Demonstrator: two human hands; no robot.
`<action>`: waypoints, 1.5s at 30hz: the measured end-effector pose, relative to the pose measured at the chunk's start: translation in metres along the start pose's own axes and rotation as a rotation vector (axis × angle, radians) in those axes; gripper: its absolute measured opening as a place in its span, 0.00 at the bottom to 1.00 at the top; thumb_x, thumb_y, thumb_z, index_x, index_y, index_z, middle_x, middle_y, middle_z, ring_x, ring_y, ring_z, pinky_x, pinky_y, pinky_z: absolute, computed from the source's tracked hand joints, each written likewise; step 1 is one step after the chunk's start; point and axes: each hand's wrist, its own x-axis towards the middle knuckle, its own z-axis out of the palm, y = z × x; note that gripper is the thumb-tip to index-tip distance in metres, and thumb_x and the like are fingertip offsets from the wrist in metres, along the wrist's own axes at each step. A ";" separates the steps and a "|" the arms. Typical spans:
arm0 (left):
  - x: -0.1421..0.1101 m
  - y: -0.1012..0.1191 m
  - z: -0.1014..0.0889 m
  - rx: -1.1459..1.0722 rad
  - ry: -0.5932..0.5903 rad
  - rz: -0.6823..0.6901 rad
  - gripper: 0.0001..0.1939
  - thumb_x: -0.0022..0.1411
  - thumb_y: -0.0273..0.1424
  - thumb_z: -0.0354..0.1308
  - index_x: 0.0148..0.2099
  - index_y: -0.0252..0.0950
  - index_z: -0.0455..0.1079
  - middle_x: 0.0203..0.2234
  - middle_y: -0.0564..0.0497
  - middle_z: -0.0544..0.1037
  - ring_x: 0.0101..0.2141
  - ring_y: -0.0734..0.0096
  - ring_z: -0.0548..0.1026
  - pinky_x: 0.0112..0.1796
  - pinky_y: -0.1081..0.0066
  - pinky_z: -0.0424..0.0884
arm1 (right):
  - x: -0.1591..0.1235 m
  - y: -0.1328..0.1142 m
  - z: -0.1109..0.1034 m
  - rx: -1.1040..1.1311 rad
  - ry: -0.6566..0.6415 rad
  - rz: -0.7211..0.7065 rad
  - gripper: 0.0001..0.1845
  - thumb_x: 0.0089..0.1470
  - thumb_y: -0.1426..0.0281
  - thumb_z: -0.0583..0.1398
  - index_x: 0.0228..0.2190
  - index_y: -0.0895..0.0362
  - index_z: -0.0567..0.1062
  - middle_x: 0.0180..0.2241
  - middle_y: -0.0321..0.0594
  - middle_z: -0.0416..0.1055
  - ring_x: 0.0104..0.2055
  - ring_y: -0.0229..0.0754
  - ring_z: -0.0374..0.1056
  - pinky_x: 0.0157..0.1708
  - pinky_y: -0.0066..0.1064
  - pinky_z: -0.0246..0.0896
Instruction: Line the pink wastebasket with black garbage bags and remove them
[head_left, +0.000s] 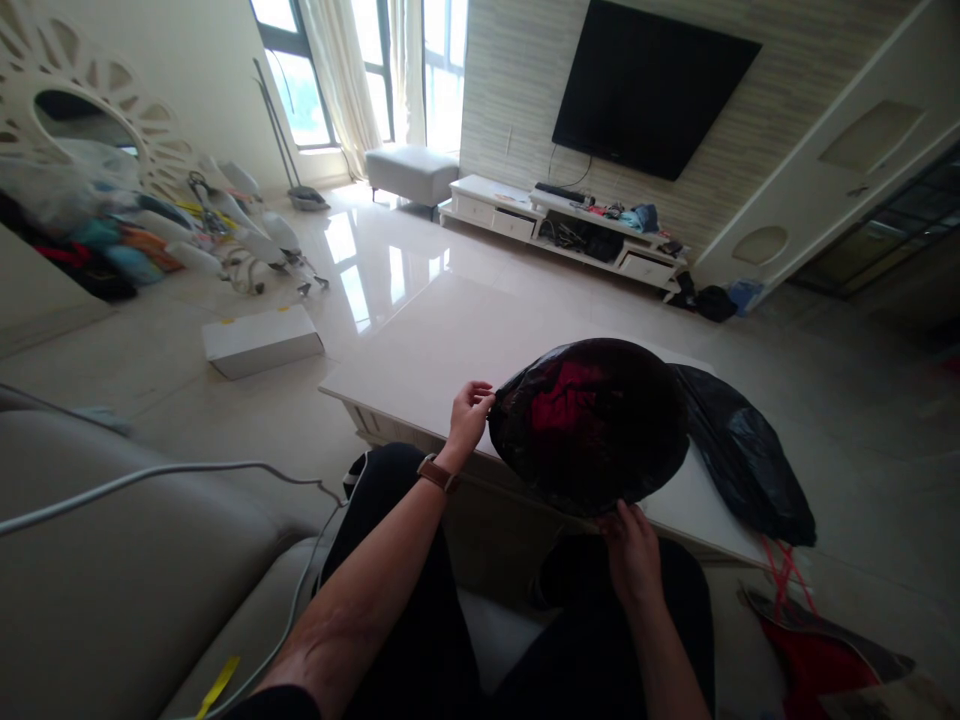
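A black plastic bag (592, 425) is stretched open over the near edge of a pale low table (442, 350), with something red showing inside it. My left hand (470, 412) pinches the bag's left rim. My right hand (634, 555) grips its lower rim near my lap. A watch sits on my left wrist.
A second black bag (746, 460) lies on the table's right end. A flat white box (261, 340) rests on the glossy floor to the left. A grey cable (172, 475) crosses the sofa. Red fabric (814, 655) lies on the floor at lower right. TV and white cabinet (570, 235) stand beyond.
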 end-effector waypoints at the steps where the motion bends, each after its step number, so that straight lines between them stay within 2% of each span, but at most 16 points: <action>1: 0.000 0.001 0.000 -0.027 -0.008 -0.037 0.11 0.52 0.32 0.62 0.40 0.37 0.74 0.34 0.48 0.79 0.35 0.66 0.75 0.35 0.68 0.71 | 0.000 0.000 0.000 0.003 -0.002 -0.001 0.27 0.33 0.54 0.80 0.31 0.54 0.78 0.28 0.32 0.78 0.26 0.37 0.71 0.24 0.27 0.62; 7: -0.005 0.000 -0.004 -0.126 -0.108 -0.304 0.16 0.44 0.29 0.56 0.38 0.38 0.75 0.33 0.49 0.78 0.34 0.66 0.73 0.32 0.69 0.70 | -0.001 -0.001 0.000 0.012 0.002 0.011 0.27 0.33 0.55 0.80 0.32 0.54 0.79 0.28 0.32 0.78 0.27 0.37 0.71 0.24 0.26 0.61; 10: -0.006 -0.001 -0.005 -0.137 -0.142 -0.340 0.19 0.38 0.27 0.54 0.37 0.38 0.75 0.33 0.48 0.78 0.33 0.66 0.74 0.33 0.69 0.71 | -0.001 -0.001 0.000 0.019 -0.001 0.006 0.27 0.33 0.55 0.80 0.31 0.54 0.78 0.28 0.31 0.77 0.26 0.36 0.71 0.24 0.26 0.61; 13: -0.007 -0.001 -0.006 -0.148 -0.156 -0.362 0.21 0.36 0.25 0.53 0.36 0.37 0.74 0.34 0.48 0.78 0.33 0.67 0.74 0.33 0.69 0.72 | 0.000 0.001 -0.001 0.020 -0.003 0.008 0.27 0.34 0.55 0.80 0.31 0.54 0.78 0.28 0.31 0.77 0.26 0.36 0.71 0.24 0.26 0.61; 19: -0.008 0.001 -0.004 -0.172 -0.170 -0.347 0.19 0.39 0.21 0.58 0.37 0.37 0.74 0.33 0.51 0.77 0.32 0.71 0.73 0.35 0.71 0.73 | 0.001 0.001 -0.002 0.004 -0.013 0.004 0.26 0.36 0.54 0.79 0.32 0.53 0.78 0.28 0.31 0.77 0.27 0.37 0.71 0.25 0.27 0.61; 26: -0.006 0.001 -0.005 -0.268 -0.212 -0.352 0.18 0.40 0.24 0.57 0.37 0.37 0.74 0.34 0.50 0.78 0.33 0.71 0.76 0.35 0.71 0.73 | 0.000 0.000 0.000 0.014 -0.003 0.007 0.26 0.35 0.55 0.79 0.31 0.53 0.76 0.28 0.30 0.76 0.27 0.37 0.71 0.25 0.27 0.60; 32: -0.007 -0.001 -0.004 -0.226 -0.239 -0.282 0.16 0.45 0.25 0.66 0.40 0.36 0.73 0.35 0.51 0.77 0.34 0.71 0.77 0.39 0.68 0.75 | -0.001 -0.001 -0.001 -0.014 -0.009 -0.004 0.25 0.38 0.54 0.78 0.31 0.53 0.76 0.27 0.32 0.76 0.27 0.38 0.70 0.26 0.29 0.60; 39: -0.005 -0.007 -0.007 -0.090 -0.172 -0.202 0.21 0.43 0.25 0.74 0.41 0.35 0.75 0.35 0.48 0.81 0.37 0.67 0.78 0.40 0.66 0.75 | -0.001 -0.001 0.000 -0.018 -0.003 -0.008 0.26 0.36 0.53 0.78 0.32 0.54 0.77 0.27 0.32 0.76 0.27 0.38 0.70 0.26 0.28 0.61; 45: -0.005 -0.009 -0.008 -0.078 -0.131 -0.201 0.20 0.43 0.25 0.74 0.40 0.35 0.74 0.33 0.48 0.81 0.35 0.67 0.79 0.39 0.66 0.74 | 0.000 0.002 -0.001 -0.011 -0.006 -0.015 0.26 0.37 0.54 0.78 0.32 0.54 0.76 0.27 0.31 0.75 0.27 0.38 0.71 0.26 0.28 0.60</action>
